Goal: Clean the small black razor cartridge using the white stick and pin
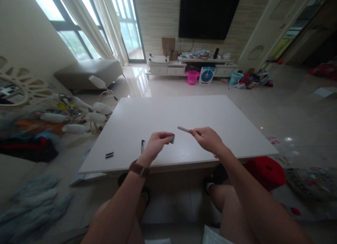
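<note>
Pinched between thumb and fingertips, a small green rectangular piece (172, 138) was in the left hand (158, 143), the hold closed down to the thickness of the piece. It had a flat, board-like look with paler marks along its edge, too small to read. The right hand (208, 138) was curled firmly round one end of a slim, straight, pale grey rod (183, 129), whose free end pointed towards ten o'clock.

On a clock laid over the white table (173, 112), twelve towards the television (209, 14), the green piece was just off centre, at about seven, above the tabletop and apart from the rod; the rod's tip lay near the middle.

Counted, there was one green piece and one rod. Two short black bars (109, 155) lay side by side at eight o'clock, and one slender black-and-silver tool (142, 145) lay nearer, also at about eight, just beside the left forearm. One brown-strapped watch (139, 169) was on the left wrist. Beyond the table, just past twelve, were one pink basket (192, 77) and, next to it, one blue-and-white box fan (206, 75). One red stool (265, 172) was at four.
</note>
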Action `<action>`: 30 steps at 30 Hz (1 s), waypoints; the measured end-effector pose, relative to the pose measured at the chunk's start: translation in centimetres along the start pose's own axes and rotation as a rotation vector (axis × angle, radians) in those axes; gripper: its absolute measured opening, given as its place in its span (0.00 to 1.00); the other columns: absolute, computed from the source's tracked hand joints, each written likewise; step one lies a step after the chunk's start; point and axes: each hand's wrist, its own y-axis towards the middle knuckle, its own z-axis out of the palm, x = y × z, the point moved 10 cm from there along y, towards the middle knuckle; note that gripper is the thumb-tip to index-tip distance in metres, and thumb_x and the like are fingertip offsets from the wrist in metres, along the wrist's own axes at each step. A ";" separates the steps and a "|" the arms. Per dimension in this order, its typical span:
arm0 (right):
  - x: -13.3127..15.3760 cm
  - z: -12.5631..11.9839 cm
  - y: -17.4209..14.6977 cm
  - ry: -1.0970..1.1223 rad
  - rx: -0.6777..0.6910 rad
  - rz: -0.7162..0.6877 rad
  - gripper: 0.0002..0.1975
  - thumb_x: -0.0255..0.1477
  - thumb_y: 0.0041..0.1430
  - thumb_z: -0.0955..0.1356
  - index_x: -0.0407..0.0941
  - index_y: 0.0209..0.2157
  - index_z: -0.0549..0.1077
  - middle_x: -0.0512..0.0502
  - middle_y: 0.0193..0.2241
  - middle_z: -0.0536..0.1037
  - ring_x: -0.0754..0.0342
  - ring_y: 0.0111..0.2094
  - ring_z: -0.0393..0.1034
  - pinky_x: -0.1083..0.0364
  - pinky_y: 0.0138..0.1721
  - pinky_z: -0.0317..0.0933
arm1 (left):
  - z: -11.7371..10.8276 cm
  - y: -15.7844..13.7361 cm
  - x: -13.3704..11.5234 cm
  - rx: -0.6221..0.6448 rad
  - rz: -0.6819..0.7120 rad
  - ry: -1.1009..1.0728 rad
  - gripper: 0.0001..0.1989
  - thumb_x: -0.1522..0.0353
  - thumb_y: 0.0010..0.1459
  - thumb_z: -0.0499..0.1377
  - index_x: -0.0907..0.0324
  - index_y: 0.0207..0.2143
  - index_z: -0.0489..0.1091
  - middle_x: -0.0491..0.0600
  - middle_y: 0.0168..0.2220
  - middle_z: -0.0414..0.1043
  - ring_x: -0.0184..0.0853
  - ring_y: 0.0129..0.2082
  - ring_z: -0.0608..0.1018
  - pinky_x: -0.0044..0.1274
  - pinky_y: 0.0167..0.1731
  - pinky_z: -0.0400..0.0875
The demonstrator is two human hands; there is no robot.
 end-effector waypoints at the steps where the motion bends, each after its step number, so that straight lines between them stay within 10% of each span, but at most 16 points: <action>1: 0.3 0.3 -0.1 0.021 0.032 -0.029 0.27 0.44 0.68 0.57 0.43 0.24 0.73 0.48 0.21 0.72 0.57 0.24 0.59 0.56 0.26 0.43 | 0.1 0.0 0.0 0.005 0.002 -0.008 0.14 0.66 0.46 0.67 0.64 0.36 0.80 0.53 0.32 0.79 0.32 0.31 0.75 0.24 0.33 0.66; 5: 0.5 2.0 -0.3 0.037 0.185 -0.070 0.25 0.44 0.66 0.59 0.44 0.24 0.75 0.48 0.21 0.73 0.57 0.23 0.60 0.56 0.26 0.43 | 0.2 0.1 0.1 0.003 0.002 -0.024 0.13 0.67 0.46 0.67 0.63 0.35 0.80 0.52 0.31 0.79 0.32 0.30 0.74 0.25 0.33 0.66; 30: -0.6 1.1 0.4 -0.059 0.024 -0.017 0.26 0.46 0.66 0.57 0.45 0.26 0.75 0.47 0.21 0.73 0.55 0.24 0.62 0.55 0.27 0.43 | 0.4 0.0 -0.4 -0.028 0.007 -0.108 0.09 0.73 0.48 0.64 0.65 0.34 0.79 0.52 0.28 0.78 0.31 0.29 0.75 0.24 0.32 0.67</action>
